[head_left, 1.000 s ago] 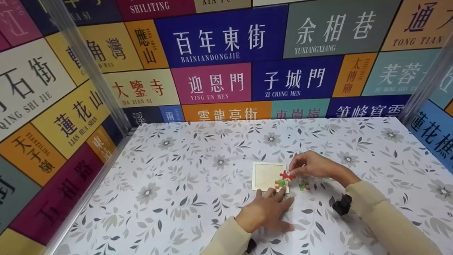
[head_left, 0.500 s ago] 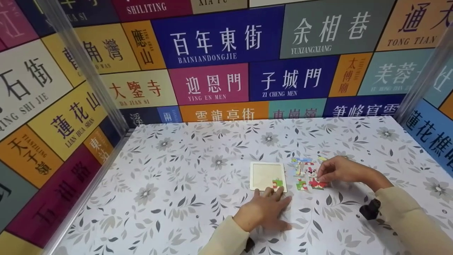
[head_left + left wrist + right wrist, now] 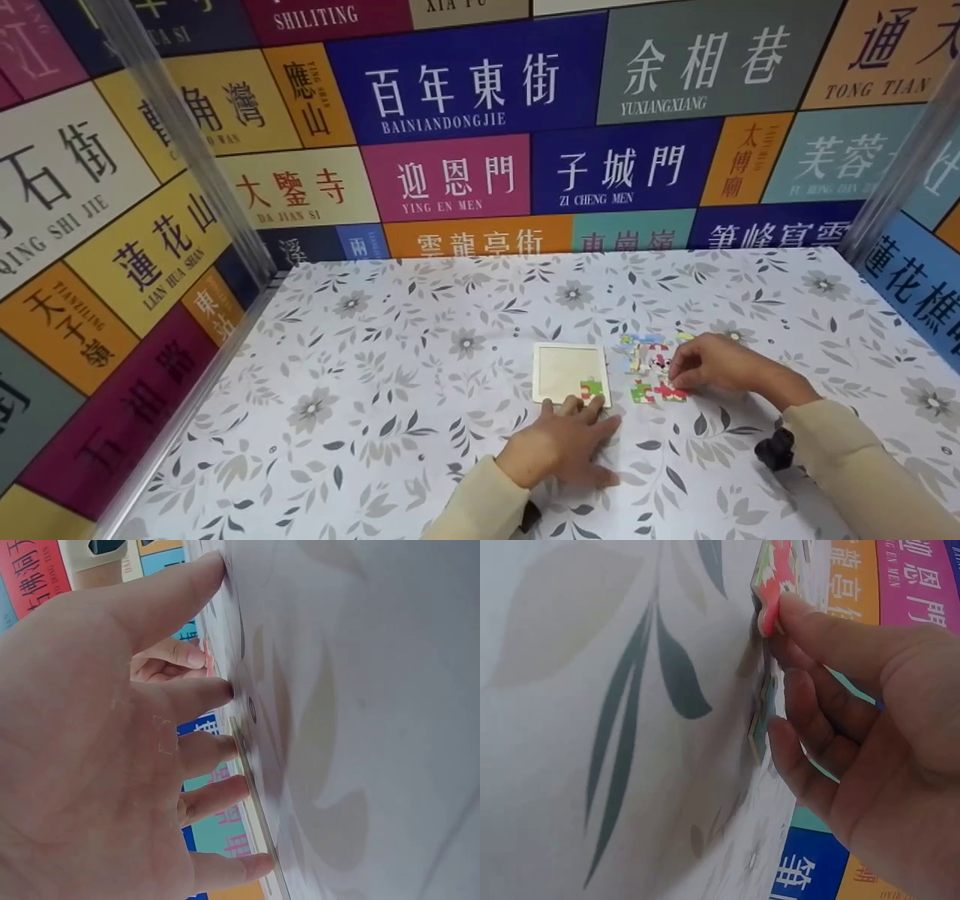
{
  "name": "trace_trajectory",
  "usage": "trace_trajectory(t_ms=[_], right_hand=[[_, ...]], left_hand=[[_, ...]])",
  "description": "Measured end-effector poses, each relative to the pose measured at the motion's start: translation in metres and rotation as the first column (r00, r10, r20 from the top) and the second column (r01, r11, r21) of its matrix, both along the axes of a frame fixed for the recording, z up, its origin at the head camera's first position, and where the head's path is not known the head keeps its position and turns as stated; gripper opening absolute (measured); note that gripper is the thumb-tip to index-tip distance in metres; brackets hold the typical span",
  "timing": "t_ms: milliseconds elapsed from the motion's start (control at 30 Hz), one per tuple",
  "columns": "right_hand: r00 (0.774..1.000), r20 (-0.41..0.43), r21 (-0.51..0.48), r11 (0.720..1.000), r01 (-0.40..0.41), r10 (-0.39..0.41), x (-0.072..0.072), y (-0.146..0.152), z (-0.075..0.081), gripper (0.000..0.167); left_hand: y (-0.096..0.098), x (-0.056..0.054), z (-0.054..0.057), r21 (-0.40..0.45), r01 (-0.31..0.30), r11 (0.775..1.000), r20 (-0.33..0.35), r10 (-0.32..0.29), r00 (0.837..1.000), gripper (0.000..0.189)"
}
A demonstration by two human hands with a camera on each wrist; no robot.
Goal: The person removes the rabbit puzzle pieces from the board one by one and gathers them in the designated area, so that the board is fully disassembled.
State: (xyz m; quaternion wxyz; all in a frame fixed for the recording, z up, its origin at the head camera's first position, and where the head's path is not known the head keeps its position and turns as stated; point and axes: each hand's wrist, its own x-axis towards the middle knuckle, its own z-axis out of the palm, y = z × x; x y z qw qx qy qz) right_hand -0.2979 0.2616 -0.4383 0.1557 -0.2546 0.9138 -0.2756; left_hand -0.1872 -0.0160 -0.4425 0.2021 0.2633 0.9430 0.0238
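Observation:
The shallow puzzle tray [image 3: 559, 367] lies flat on the table, with one green and red jigsaw piece [image 3: 592, 388] in its near right corner. My left hand [image 3: 559, 446] rests its spread fingertips on the tray's near edge. To the right of the tray, my right hand [image 3: 724, 364] pinches a red and green jigsaw piece [image 3: 775, 585] between thumb and index finger, low over the cloth. Next to it lies another green and red jigsaw piece [image 3: 642, 391]. The right hand partly covers the loose pieces behind it.
Several loose jigsaw pieces [image 3: 637, 351], some blue, lie right of the tray. A flowered cloth [image 3: 375, 442] covers the table. Panels with street names [image 3: 450, 176] stand along the back and sides, with clear corner posts [image 3: 202, 172].
My right hand has carried the red piece from the tray's right side to the loose pieces on the right, then shifted slightly left. My left hand has stayed on the tray edge.

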Motion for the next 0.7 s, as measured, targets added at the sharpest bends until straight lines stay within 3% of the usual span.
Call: trace_trajectory(t_ms=[267, 433, 700], right_hand=[[0.998, -0.045, -0.025, 0.999, 0.032, -0.033, 0.007, -0.024, 0.008, 0.007], [0.999, -0.046, -0.077, 0.997, 0.022, -0.026, 0.009, -0.046, 0.01, 0.01], [0.99, -0.033, -0.111, 0.985, 0.13, -0.135, 0.004, -0.07, 0.011, 0.016]], left_hand=[[-0.001, -0.001, 0.002, -0.002, 0.021, 1.0, -0.048, -0.021, 0.999, 0.072], [-0.008, -0.008, 0.009, 0.078, 0.017, 0.997, -0.005, -0.016, 1.0, 0.065], [-0.036, -0.027, 0.017, 0.223, -0.006, 0.975, -0.01, 0.008, 1.0, 0.052]])
